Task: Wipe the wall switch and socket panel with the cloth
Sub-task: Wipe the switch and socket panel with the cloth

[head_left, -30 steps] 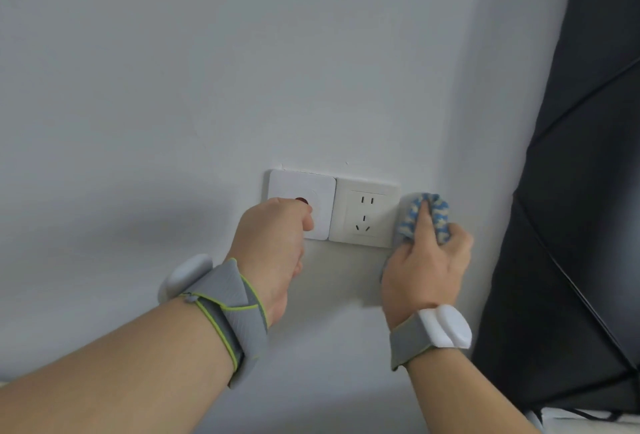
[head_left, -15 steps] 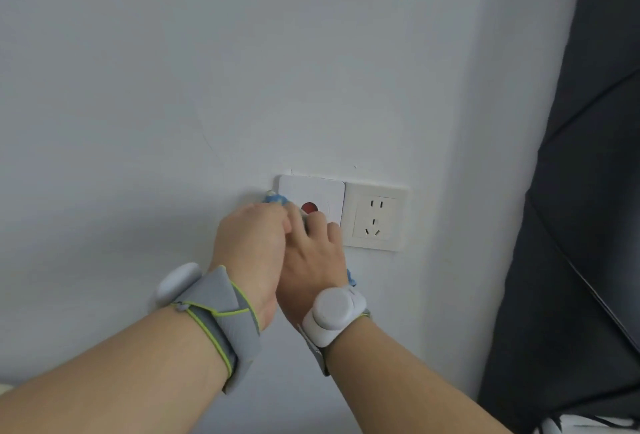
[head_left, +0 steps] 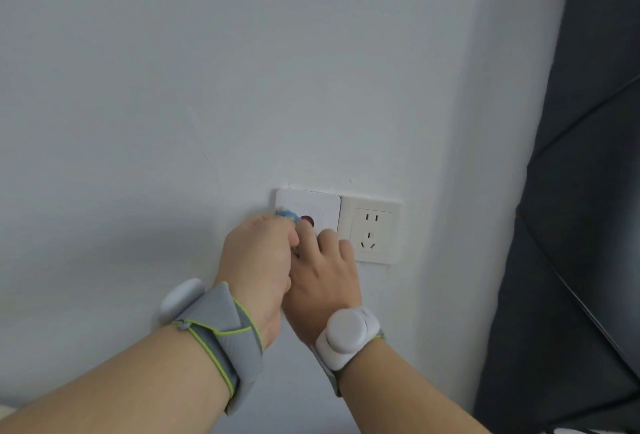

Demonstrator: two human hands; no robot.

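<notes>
A white switch panel [head_left: 323, 204] with a red dot [head_left: 307, 220] sits on the wall, and a cream socket panel [head_left: 373, 233] adjoins it on the right. My right hand [head_left: 322, 278] lies flat over the lower part of the switch, pressing the blue cloth [head_left: 287, 214]. Only a small tuft of the cloth shows at the switch's left edge. My left hand [head_left: 258, 260] is a closed fist right beside it, overlapping my right fingers and covering the switch's lower left corner. Both wrists wear grey bands with white pods.
The pale wall [head_left: 242, 87] fills most of the view. A dark padded panel [head_left: 585, 226] stands upright along the right side, close to the socket.
My right hand carried the cloth from the right of the socket leftward across it onto the switch, next to my left hand. In the last half second both hands barely moved.
</notes>
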